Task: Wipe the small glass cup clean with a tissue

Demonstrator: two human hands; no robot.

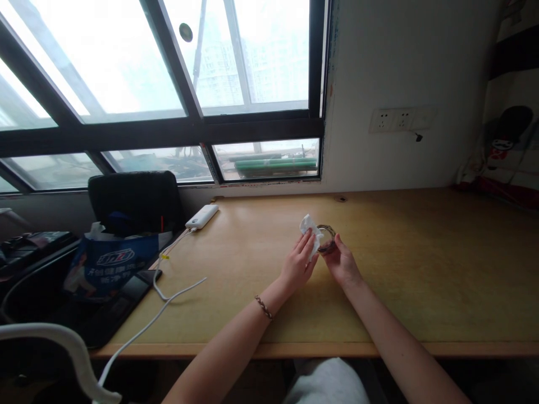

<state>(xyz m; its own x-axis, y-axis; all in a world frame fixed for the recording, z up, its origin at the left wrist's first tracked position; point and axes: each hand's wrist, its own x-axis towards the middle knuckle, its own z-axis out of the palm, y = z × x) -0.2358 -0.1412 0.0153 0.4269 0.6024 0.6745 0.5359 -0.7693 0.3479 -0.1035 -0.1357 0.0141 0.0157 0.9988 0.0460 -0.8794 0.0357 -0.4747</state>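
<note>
Above the middle of the wooden desk (252, 320), my right hand (343, 264) grips a small round glass-like object with a dark patterned rim (326, 240); whether it is a dish or an ashtray I cannot tell. My left hand (298, 262) has its fingers closed on a crumpled white tissue (309, 224). The tissue touches the left side of the round object. Part of the tissue lies hidden under the left fingers. A braided bracelet (264, 307) circles my left wrist.
A white power bank (202, 216) with a white cable (181, 293) lies at the desk's left edge. Beyond that edge are a black chair (135, 193) and a blue printed bag (113, 264). Wall sockets (393, 120) and a window (252, 126) are behind the desk.
</note>
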